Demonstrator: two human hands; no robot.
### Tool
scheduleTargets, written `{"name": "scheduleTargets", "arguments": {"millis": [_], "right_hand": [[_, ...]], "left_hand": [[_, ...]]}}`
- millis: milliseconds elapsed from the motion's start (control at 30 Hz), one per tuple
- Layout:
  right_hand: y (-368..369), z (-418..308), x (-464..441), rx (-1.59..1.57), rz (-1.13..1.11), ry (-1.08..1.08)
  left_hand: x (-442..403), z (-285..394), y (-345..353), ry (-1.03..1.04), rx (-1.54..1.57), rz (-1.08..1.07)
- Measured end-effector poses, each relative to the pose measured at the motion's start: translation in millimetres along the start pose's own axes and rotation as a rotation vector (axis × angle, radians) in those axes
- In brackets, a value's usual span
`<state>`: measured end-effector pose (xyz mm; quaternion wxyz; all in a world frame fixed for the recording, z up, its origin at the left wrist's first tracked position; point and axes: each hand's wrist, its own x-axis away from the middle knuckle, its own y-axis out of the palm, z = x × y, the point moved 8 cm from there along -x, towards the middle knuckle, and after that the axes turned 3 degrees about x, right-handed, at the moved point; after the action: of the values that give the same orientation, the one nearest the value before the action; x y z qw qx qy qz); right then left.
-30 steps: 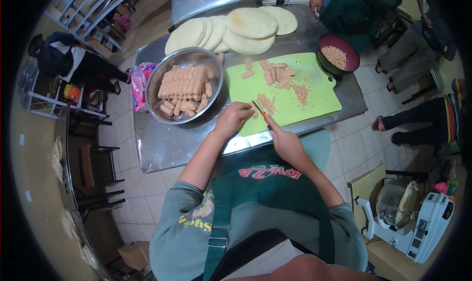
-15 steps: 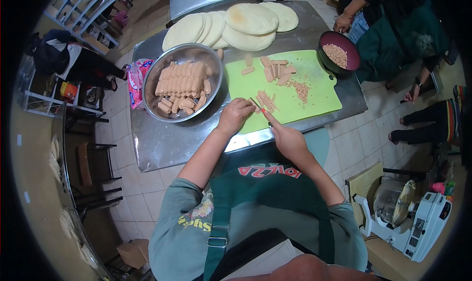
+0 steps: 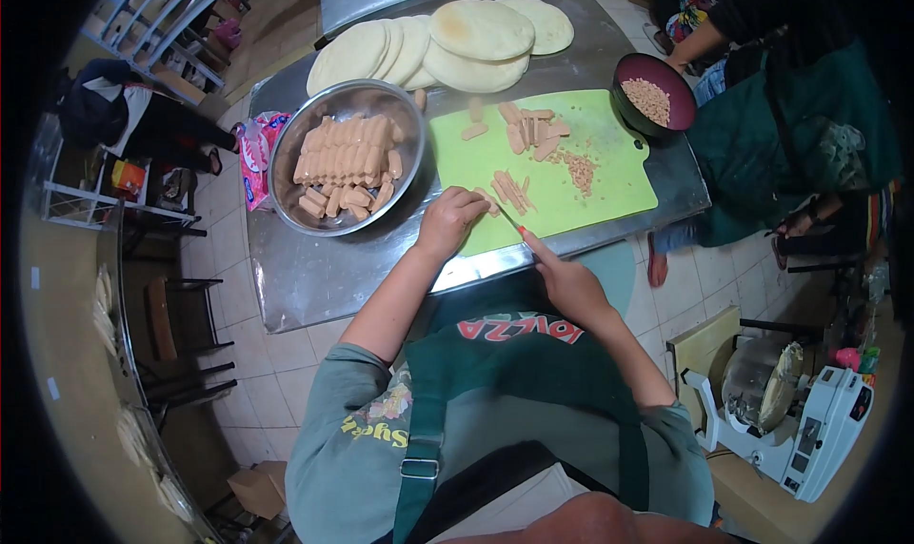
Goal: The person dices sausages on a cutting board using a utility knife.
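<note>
My left hand (image 3: 451, 222) is closed over the near left edge of the green cutting board (image 3: 624, 187), its fingertips pressing on a sausage (image 3: 488, 201). In my right hand (image 3: 573, 285) is a knife (image 3: 511, 220) with a red mark near its handle, its blade tip beside that sausage. Just past the blade lie several thin sausage strips (image 3: 512, 192). Farther back on the board are cut sausage pieces (image 3: 533, 128) and a scatter of diced sausage bits (image 3: 581, 171). To the left stands a steel bowl (image 3: 412, 168) containing many whole sausages (image 3: 350, 149).
Round flatbreads (image 3: 481, 30) overlap along the back of the metal table (image 3: 314, 292). A dark bowl (image 3: 682, 104) of diced sausage sits at the board's right corner. A pink packet (image 3: 257, 158) lies left of the steel bowl. A co-worker in a green apron (image 3: 781, 154) stands at the right.
My right hand has drawn the knife slightly back toward me and right. My left hand stays on the sausage. The co-worker at the right has shifted, and a foot now shows beside the table.
</note>
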<state>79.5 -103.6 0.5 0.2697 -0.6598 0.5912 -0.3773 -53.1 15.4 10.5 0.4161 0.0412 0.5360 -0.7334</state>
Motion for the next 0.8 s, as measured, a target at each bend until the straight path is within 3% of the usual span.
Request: {"name": "scheduleTargets", "arguments": {"millis": [233,400,800], "right_hand": [[-9,6,19,0.066,-0.048,0.063],[-21,-9,2,0.012,0.139,-0.057],[-6,-24,-38,0.114,0.046,-0.061]], "left_hand": [[3,-4,2,0.004,0.05,0.042],[4,-3,1,0.002,0.044,0.053],[5,-5,2,-0.011,0.066,0.054]]}}
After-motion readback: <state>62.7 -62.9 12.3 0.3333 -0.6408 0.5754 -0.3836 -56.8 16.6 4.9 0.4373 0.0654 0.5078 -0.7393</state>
